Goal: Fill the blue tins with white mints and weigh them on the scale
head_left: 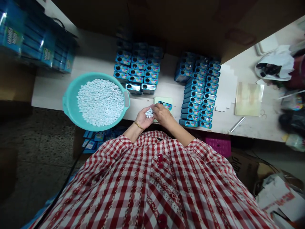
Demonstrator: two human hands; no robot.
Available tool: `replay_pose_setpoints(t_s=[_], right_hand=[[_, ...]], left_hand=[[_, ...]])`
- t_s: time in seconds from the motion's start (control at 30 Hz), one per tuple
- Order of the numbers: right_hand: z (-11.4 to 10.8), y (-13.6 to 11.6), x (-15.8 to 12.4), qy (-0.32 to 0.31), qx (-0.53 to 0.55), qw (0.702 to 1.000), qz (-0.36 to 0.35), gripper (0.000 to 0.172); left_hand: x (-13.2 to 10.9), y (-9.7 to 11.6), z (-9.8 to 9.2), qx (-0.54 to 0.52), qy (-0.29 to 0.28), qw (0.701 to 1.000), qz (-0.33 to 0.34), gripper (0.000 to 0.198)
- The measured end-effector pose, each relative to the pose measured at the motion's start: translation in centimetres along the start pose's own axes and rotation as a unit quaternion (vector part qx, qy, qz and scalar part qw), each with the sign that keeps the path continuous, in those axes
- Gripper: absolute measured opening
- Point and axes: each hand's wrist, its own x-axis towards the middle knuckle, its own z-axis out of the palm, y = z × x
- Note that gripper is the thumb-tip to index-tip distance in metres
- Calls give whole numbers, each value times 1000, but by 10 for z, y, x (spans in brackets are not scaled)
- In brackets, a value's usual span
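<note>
My left hand [143, 118] is cupped palm up, with a small heap of pale blue-white candies [149, 112] lying in it. My right hand [163, 114] reaches over from the right, its fingers curled together at the edge of that heap; what they pinch, if anything, is hidden. Just beyond the right hand is a blue tin [166, 105] with a printed top, on a pale green square pad [158, 99]. To the left, a turquoise plastic basin [69, 108] holds a large mass of the same candies.
Blue tins with dark top openings stand in rows at the back [136, 72] and on the right [192, 106]. Large wrapped blue packs [45, 47] sit far left. Right of the tins are white sheets [226, 86], a yellowish pad [249, 99] and a metal tube [237, 124].
</note>
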Motion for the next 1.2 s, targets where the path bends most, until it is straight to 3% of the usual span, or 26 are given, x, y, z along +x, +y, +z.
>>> replay_pose_setpoints(t_s=[0.2,0.43,0.57,0.8,1.03,1.2], right_hand=[[3,13,4,30,34,998,43,21],[9,45,9,152,149,974,79,15],[14,55,11,187,164,965,79,16],[14,64,-1,243,190,949,62,18],[4,89,-26,339,205,910,121,17],[6,94,-32,365,202,901,120,17]], left_hand=[[4,-2,7,-2,6,1000,15,26],[7,1,12,-6,3,999,33,22],[8,7,10,-9,10,999,45,21],[-3,23,-9,-22,25,998,59,23],[-13,35,-40,-40,51,995,80,23],[-15,37,-47,-46,57,994,81,22]])
